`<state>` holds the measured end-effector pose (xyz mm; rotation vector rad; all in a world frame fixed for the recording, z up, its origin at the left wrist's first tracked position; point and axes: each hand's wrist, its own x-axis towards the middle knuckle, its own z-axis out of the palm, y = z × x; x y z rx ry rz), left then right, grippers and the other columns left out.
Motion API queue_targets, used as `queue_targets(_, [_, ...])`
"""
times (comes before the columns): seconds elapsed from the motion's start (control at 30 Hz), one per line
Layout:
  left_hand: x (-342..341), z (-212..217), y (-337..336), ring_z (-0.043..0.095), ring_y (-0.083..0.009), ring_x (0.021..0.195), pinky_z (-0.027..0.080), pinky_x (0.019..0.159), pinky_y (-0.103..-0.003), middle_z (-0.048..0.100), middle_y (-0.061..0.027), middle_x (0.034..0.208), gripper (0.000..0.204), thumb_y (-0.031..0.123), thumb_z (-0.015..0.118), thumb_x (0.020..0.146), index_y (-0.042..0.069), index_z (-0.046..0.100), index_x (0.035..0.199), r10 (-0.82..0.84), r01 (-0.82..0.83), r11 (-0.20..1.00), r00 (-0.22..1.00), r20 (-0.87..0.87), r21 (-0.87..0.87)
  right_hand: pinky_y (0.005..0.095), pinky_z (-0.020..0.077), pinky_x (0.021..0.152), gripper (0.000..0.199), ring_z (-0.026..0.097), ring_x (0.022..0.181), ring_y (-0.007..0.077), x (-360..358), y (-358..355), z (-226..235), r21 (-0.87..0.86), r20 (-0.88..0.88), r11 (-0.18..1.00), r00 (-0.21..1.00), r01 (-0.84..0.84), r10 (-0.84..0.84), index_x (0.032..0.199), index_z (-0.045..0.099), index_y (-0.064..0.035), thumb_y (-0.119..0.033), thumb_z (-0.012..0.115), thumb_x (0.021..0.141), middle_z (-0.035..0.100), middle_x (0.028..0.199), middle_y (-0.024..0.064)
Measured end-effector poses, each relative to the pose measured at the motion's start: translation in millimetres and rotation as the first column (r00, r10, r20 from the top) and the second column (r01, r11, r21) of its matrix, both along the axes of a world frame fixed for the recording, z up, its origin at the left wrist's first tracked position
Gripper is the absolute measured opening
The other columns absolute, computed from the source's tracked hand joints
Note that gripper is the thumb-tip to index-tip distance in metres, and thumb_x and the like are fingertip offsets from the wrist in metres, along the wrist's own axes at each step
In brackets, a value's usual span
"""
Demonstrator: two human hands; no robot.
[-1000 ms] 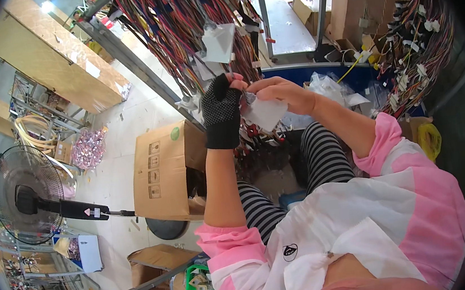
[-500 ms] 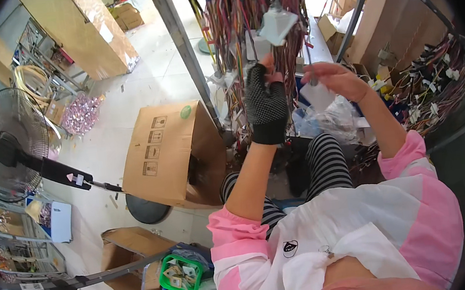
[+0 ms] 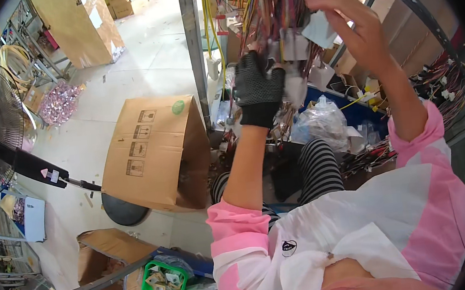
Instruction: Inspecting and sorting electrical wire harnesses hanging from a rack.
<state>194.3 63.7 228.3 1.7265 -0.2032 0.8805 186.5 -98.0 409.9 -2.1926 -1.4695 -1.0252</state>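
A thick hanging bundle of multicoloured wires [image 3: 285, 3] with white connectors and tags fills the upper middle. My left hand [image 3: 259, 88], in a black dotted fingerless glove, is closed around wires at the lower left part of this bundle; the fingertips are partly hidden behind them. My bare right hand [image 3: 361, 29] is raised at the right side of the bundle. Its fingers are stretched out, apart from the thumb, and the fingertips blur against the wires. A white tag [image 3: 319, 30] hangs just beside the right thumb.
A large cardboard box [image 3: 142, 149] stands left of my legs, with a black fan [image 3: 24, 155] beyond it. Clear plastic bags [image 3: 320, 119] lie below the bundle. More wires [image 3: 442, 89] hang at the right. A green basket [image 3: 165, 282] of small parts sits at the lower left.
My right hand has risen from beside a lower white tag to the upper right of the bundle, its fingers now extended. My left hand stays low at the wires. The view has shifted slightly.
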Motion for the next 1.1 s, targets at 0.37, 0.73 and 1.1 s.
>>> queue_targets(0.37, [-43.0,22.1,-102.5,0.035,-0.0451,0.12,0.025,0.103,-0.047,0.037,-0.0321,0.129,0.084,0.021,0.066,0.071,-0.007,0.021,0.136,-0.133,0.134,0.991,0.989,-0.062,0.02,0.0386,0.0323,0.078,0.023,0.048,0.098,0.0185,15.3,32.6,31.4,-0.528,0.501,0.747,0.859,0.404,-0.11,0.094,0.063,-0.0185,-0.021,0.065,0.071,0.056,0.111,0.0014])
queue_targets(0.73, [-109.3,20.8,-138.5,0.032,-0.0403,0.125,0.027,0.103,-0.045,0.031,-0.0263,0.135,0.05,0.011,0.057,0.077,-0.002,0.041,0.122,-0.451,0.454,0.878,0.891,0.052,-0.155,0.0398,0.0299,0.079,0.036,0.045,0.1,0.0217,25.1,3.5,37.1,-0.581,0.542,0.702,0.839,0.412,-0.043,0.097,0.061,-0.0225,-0.009,0.059,0.064,0.052,0.113,0.0018])
queue_targets(1.1, [16.5,-68.9,-68.0,0.052,-0.0288,0.105,0.037,0.096,-0.036,0.053,-0.0152,0.11,0.051,0.003,0.06,0.075,-0.002,0.043,0.122,0.048,-0.052,0.939,0.999,-0.022,-0.339,0.0401,0.03,0.077,0.033,0.046,0.102,0.0212,28.3,1.5,40.3,-0.573,0.469,0.75,0.882,0.332,-0.032,0.097,0.061,-0.0211,-0.008,0.059,0.067,0.051,0.113,0.0025])
